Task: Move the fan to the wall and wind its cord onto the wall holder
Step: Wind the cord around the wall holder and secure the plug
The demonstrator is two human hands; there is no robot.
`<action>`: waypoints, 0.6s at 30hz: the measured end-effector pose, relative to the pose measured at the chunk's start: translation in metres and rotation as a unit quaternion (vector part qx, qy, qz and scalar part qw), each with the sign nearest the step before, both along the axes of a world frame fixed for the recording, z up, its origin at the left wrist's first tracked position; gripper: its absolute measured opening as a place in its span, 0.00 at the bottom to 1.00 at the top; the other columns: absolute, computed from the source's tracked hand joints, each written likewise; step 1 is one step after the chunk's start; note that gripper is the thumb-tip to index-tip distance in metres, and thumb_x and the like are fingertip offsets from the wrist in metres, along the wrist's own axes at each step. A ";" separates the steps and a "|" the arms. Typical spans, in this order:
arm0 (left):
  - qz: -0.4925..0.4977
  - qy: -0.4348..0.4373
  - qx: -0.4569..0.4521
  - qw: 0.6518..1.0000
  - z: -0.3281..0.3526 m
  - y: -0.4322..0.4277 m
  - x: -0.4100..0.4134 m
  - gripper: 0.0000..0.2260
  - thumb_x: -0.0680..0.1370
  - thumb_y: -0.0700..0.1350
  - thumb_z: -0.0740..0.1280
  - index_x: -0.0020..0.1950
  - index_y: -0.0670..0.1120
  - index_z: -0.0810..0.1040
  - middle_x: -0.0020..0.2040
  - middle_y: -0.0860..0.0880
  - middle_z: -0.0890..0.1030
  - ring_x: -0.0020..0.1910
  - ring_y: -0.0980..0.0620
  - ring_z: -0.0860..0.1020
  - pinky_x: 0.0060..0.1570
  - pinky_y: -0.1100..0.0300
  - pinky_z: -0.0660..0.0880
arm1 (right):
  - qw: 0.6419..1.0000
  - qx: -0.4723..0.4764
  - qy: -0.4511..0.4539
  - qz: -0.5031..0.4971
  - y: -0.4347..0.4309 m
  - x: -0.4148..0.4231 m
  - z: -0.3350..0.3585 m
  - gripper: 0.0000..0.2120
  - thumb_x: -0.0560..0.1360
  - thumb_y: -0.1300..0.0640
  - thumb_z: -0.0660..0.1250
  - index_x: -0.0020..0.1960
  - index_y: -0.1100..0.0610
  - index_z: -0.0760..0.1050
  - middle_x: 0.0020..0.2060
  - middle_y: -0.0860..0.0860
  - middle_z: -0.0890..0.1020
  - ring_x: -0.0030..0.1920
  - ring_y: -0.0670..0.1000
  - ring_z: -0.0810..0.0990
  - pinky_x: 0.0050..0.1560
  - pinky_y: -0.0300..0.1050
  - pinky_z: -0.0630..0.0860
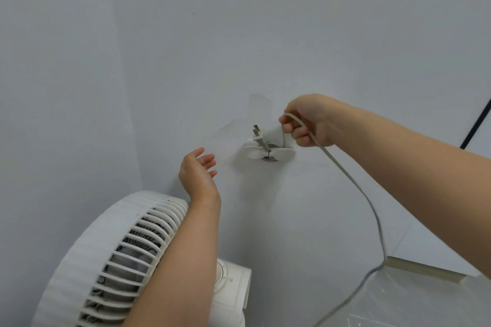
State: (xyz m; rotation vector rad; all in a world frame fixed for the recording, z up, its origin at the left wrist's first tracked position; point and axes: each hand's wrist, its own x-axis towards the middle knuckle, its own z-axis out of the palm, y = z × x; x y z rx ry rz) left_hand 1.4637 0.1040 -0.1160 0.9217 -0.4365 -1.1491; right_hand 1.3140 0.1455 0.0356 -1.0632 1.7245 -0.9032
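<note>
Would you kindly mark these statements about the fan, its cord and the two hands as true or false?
1. The right hand grips the cord. True.
2. The left hand is closed around the plug. False: it is open and empty, apart from the plug, which sits at the wall holder.
3. The fan stands at the lower left, below the left forearm. True.
4. The cord is pulled taut and straight from the right hand. False: it hangs in a loose curve toward the floor.
5. The wall holder is mounted on the fan's grille. False: it is fixed to the wall, to the right above the fan.
</note>
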 end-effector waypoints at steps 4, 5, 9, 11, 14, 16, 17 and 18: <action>0.003 0.000 0.000 1.000 0.000 0.000 0.000 0.14 0.76 0.43 0.55 0.53 0.43 0.77 0.39 0.47 0.80 0.38 0.51 0.77 0.38 0.59 0.72 | 0.999 -0.046 0.012 -0.015 -0.003 0.026 0.011 0.14 0.78 0.61 0.49 0.37 0.60 0.68 0.26 0.52 0.69 0.14 0.45 0.55 0.16 0.29 0.52; 0.004 0.000 0.002 1.000 0.000 -0.001 0.001 0.14 0.76 0.43 0.55 0.53 0.43 0.77 0.39 0.47 0.80 0.38 0.51 0.77 0.38 0.59 0.72 | 0.998 -0.046 0.029 -0.016 -0.003 0.033 0.010 0.15 0.77 0.61 0.48 0.37 0.60 0.69 0.27 0.53 0.69 0.13 0.45 0.55 0.17 0.29 0.52; 0.003 -0.002 0.005 1.000 0.000 -0.001 0.001 0.13 0.76 0.44 0.55 0.53 0.43 0.77 0.38 0.47 0.80 0.38 0.51 0.77 0.37 0.60 0.71 | 0.997 -0.052 0.046 -0.016 -0.003 0.051 0.000 0.17 0.78 0.61 0.50 0.34 0.61 0.68 0.27 0.54 0.68 0.10 0.46 0.55 0.18 0.25 0.55; 0.006 -0.002 0.005 1.000 0.001 -0.001 0.001 0.13 0.76 0.43 0.55 0.53 0.43 0.77 0.38 0.47 0.80 0.38 0.51 0.78 0.37 0.59 0.71 | 0.996 -0.055 0.067 -0.008 -0.005 0.057 -0.008 0.16 0.78 0.61 0.50 0.34 0.61 0.67 0.27 0.55 0.68 0.14 0.48 0.59 0.18 0.28 0.56; 0.009 -0.003 0.006 1.000 0.002 -0.001 0.002 0.13 0.76 0.43 0.55 0.52 0.43 0.77 0.38 0.47 0.80 0.38 0.51 0.77 0.37 0.59 0.71 | 0.990 -0.084 0.110 0.006 -0.008 0.067 -0.023 0.15 0.77 0.65 0.53 0.32 0.62 0.68 0.30 0.57 0.73 0.24 0.51 0.63 0.26 0.38 0.59; 0.015 -0.003 0.011 1.000 0.001 -0.002 0.002 0.13 0.76 0.43 0.55 0.52 0.43 0.77 0.38 0.47 0.79 0.37 0.51 0.77 0.36 0.60 0.71 | 0.985 -0.132 0.113 0.001 -0.009 0.072 -0.034 0.17 0.78 0.64 0.54 0.30 0.62 0.69 0.32 0.59 0.78 0.23 0.53 0.66 0.27 0.40 0.63; 0.020 -0.002 0.013 1.000 0.001 -0.002 0.002 0.13 0.76 0.43 0.55 0.51 0.43 0.77 0.38 0.47 0.79 0.37 0.51 0.77 0.36 0.60 0.71 | 0.980 -0.159 0.117 0.000 -0.008 0.074 -0.039 0.19 0.79 0.63 0.54 0.30 0.62 0.70 0.33 0.59 0.80 0.22 0.53 0.68 0.27 0.41 0.66; 0.028 0.002 0.015 0.999 0.001 -0.002 0.002 0.12 0.76 0.42 0.55 0.51 0.43 0.77 0.39 0.47 0.79 0.37 0.51 0.77 0.36 0.60 0.71 | 0.976 -0.180 0.123 0.001 -0.008 0.076 -0.044 0.20 0.79 0.61 0.54 0.31 0.63 0.70 0.33 0.60 0.81 0.22 0.53 0.69 0.27 0.42 0.68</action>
